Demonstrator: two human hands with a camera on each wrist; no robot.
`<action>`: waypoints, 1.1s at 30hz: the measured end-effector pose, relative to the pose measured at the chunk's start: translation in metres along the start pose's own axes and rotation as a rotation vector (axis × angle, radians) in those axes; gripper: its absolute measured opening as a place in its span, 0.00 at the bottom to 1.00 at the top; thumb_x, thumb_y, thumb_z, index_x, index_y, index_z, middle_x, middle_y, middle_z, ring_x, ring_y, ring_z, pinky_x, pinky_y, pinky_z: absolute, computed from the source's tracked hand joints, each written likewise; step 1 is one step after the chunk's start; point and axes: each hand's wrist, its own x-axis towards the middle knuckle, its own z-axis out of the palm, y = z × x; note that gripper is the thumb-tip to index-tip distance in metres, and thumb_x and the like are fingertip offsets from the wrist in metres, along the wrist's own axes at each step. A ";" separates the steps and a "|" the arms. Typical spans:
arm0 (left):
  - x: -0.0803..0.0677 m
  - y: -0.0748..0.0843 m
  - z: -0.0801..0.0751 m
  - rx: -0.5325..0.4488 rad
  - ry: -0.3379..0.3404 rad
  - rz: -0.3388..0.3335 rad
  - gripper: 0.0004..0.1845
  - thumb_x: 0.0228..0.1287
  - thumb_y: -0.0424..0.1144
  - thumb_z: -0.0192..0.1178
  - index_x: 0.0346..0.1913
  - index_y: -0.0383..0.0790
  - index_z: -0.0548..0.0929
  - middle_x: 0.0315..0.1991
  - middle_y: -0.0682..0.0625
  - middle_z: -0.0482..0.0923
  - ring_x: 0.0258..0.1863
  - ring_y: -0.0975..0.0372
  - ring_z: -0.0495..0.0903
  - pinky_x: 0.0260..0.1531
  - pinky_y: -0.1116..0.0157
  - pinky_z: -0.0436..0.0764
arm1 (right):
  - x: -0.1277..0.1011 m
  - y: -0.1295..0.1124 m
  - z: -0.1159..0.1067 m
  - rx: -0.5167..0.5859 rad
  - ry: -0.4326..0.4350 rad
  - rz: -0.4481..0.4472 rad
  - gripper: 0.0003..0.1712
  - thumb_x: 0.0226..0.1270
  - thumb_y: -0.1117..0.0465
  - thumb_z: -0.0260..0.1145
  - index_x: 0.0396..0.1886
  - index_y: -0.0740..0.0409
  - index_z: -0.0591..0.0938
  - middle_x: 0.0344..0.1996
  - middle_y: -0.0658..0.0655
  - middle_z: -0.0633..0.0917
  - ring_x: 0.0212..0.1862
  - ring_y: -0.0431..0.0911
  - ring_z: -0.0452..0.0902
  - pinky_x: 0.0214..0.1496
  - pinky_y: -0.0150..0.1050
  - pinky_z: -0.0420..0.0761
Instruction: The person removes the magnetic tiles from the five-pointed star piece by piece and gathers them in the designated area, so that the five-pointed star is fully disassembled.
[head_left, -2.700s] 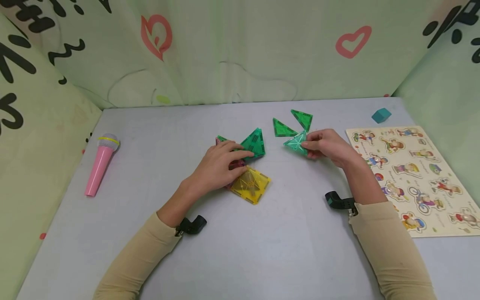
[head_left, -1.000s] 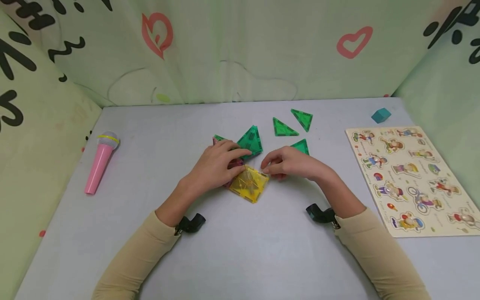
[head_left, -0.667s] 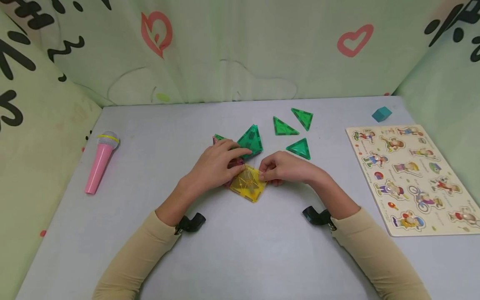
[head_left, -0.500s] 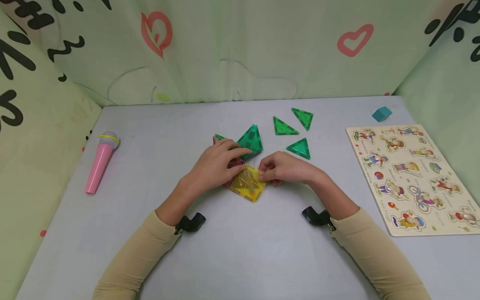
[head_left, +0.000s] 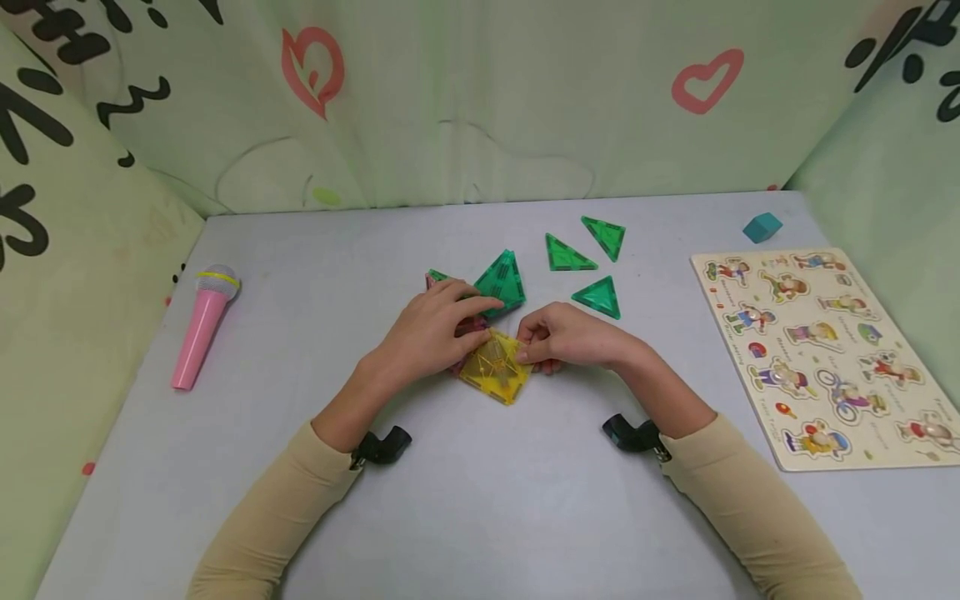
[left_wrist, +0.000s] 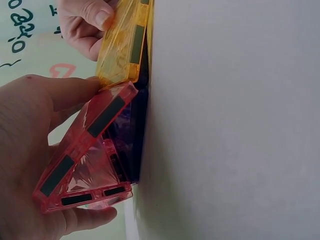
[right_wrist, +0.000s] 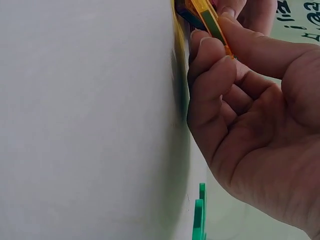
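right hand (head_left: 573, 337) pinched the translucent yellow square tile (head_left: 495, 371) at its edge, left hand (head_left: 431, 333) gripped the clear pink tile (left_wrist: 87, 160), smooth grey table (head_left: 487, 500)

Pink toy microphone (head_left: 199, 327) far left; teal block (head_left: 762, 227), picture puzzle board (head_left: 825, 354) right.

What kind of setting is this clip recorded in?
Probably a child's play table: translucent magnetic tiles such as the yellow square tile, a pink toy microphone and a wooden cartoon peg puzzle board, enclosed by printed green curtains.
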 end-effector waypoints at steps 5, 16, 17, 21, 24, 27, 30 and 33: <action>0.000 0.000 0.001 -0.005 0.001 -0.006 0.21 0.69 0.51 0.60 0.63 0.60 0.79 0.60 0.51 0.77 0.65 0.56 0.71 0.61 0.52 0.75 | 0.000 0.000 -0.001 0.013 -0.006 -0.013 0.09 0.68 0.60 0.67 0.28 0.59 0.82 0.21 0.54 0.81 0.23 0.46 0.75 0.29 0.37 0.79; 0.000 0.000 0.003 -0.006 0.006 0.001 0.20 0.70 0.50 0.60 0.63 0.60 0.79 0.60 0.51 0.77 0.65 0.57 0.71 0.62 0.53 0.75 | 0.000 0.001 -0.002 0.030 -0.023 -0.034 0.10 0.68 0.61 0.66 0.28 0.61 0.80 0.21 0.55 0.81 0.24 0.47 0.76 0.30 0.38 0.80; 0.000 0.000 0.003 -0.005 0.006 0.001 0.20 0.70 0.50 0.60 0.63 0.60 0.79 0.60 0.51 0.77 0.65 0.57 0.71 0.62 0.53 0.75 | 0.000 0.001 -0.002 0.032 -0.024 -0.033 0.10 0.68 0.61 0.66 0.28 0.61 0.80 0.21 0.55 0.81 0.25 0.47 0.77 0.30 0.38 0.80; 0.000 0.000 0.002 -0.005 0.008 0.001 0.20 0.69 0.50 0.60 0.63 0.60 0.79 0.60 0.51 0.77 0.65 0.57 0.71 0.62 0.53 0.75 | 0.000 0.002 -0.003 0.029 -0.026 -0.038 0.10 0.68 0.61 0.67 0.28 0.60 0.80 0.22 0.55 0.81 0.25 0.48 0.78 0.31 0.39 0.81; 0.000 -0.001 0.002 -0.005 0.010 0.001 0.20 0.69 0.50 0.60 0.63 0.60 0.79 0.60 0.51 0.77 0.64 0.57 0.71 0.61 0.53 0.75 | 0.000 0.004 -0.004 0.033 -0.030 -0.045 0.10 0.68 0.60 0.67 0.28 0.60 0.80 0.22 0.55 0.82 0.26 0.48 0.78 0.31 0.39 0.81; 0.000 -0.001 0.002 -0.006 0.009 0.005 0.20 0.69 0.50 0.60 0.63 0.59 0.79 0.60 0.51 0.77 0.64 0.57 0.71 0.61 0.53 0.75 | 0.000 0.004 -0.005 0.040 -0.038 -0.052 0.10 0.67 0.60 0.68 0.28 0.60 0.80 0.23 0.55 0.82 0.26 0.48 0.79 0.32 0.40 0.81; 0.000 -0.001 0.002 -0.003 0.004 0.007 0.21 0.69 0.50 0.60 0.64 0.60 0.79 0.61 0.51 0.76 0.64 0.57 0.70 0.61 0.53 0.75 | -0.001 0.005 -0.008 0.046 -0.056 -0.063 0.10 0.67 0.61 0.67 0.29 0.60 0.80 0.23 0.55 0.82 0.26 0.48 0.79 0.33 0.40 0.81; -0.001 -0.002 0.001 -0.002 0.000 0.008 0.21 0.69 0.49 0.60 0.64 0.60 0.79 0.61 0.51 0.76 0.65 0.57 0.70 0.61 0.53 0.75 | -0.003 0.004 -0.011 0.040 -0.078 -0.079 0.09 0.67 0.61 0.68 0.28 0.61 0.80 0.23 0.56 0.81 0.26 0.49 0.79 0.33 0.41 0.82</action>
